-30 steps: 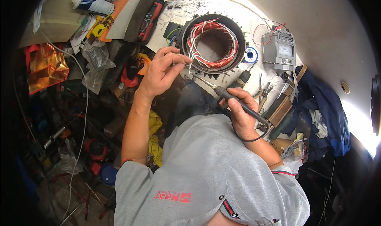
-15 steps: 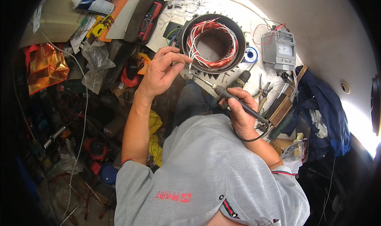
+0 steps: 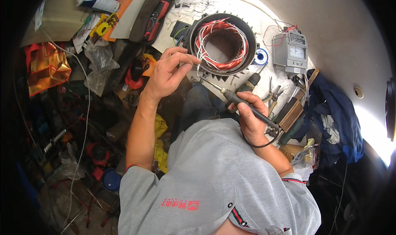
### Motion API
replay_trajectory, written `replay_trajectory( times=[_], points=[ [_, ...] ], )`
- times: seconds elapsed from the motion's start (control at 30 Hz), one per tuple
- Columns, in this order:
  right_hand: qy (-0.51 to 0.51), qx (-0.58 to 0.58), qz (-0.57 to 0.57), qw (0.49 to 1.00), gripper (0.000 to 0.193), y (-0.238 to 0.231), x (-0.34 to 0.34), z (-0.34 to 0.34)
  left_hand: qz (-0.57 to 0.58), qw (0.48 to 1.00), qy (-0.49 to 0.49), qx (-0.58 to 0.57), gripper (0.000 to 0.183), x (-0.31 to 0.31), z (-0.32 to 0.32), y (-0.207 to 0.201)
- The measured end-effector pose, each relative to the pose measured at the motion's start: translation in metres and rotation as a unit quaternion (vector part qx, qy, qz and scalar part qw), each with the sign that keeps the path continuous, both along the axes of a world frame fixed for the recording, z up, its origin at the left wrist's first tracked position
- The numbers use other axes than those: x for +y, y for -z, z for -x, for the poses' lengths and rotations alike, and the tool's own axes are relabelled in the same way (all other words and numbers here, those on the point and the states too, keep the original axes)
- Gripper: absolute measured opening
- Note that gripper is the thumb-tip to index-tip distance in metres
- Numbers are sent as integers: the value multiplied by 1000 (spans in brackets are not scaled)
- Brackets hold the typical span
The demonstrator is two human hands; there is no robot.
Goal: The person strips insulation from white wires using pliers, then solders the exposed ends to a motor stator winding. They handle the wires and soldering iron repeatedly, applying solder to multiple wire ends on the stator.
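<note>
everywhere, clutter on the pale workbench

One motor stator, one soldering iron, one meter box, perhaps two pliers.

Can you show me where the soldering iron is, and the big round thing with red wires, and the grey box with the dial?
soldering iron [image 3: 247,107]: head view, on its dark handle.
motor stator [image 3: 243,28]: head view, on its dark outer ring.
grey meter [image 3: 290,49]: head view, on its front face.
</note>
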State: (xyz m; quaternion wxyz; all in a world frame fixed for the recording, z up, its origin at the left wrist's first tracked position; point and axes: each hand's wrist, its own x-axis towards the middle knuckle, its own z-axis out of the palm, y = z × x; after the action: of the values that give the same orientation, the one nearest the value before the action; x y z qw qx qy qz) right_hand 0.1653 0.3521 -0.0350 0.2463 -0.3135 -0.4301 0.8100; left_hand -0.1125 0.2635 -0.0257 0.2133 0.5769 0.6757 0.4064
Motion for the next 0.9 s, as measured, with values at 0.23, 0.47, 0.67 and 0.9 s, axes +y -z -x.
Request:
replay_trajectory(
  times=[0.23, 0.47, 0.67, 0.9],
  points=[
    [20, 13, -48, 999, 31, -5, -10, -3, -4, 1000, 8, -11, 4, -1, 5, 1],
    [130, -3, -129, 983, 28, -26, -35, -7, -19, 997, 45, -57, 7, 1, 17, 5],
    [199, -95, -255, 942, 26, -48, -86, 4, -20, 990, 115, -82, 14, 13, 30, 6],
    [209, -256, -421, 845, 32, -69, -134, 41, -48, 979, 175, -93, 12, 19, 45, 14]
  ],
)
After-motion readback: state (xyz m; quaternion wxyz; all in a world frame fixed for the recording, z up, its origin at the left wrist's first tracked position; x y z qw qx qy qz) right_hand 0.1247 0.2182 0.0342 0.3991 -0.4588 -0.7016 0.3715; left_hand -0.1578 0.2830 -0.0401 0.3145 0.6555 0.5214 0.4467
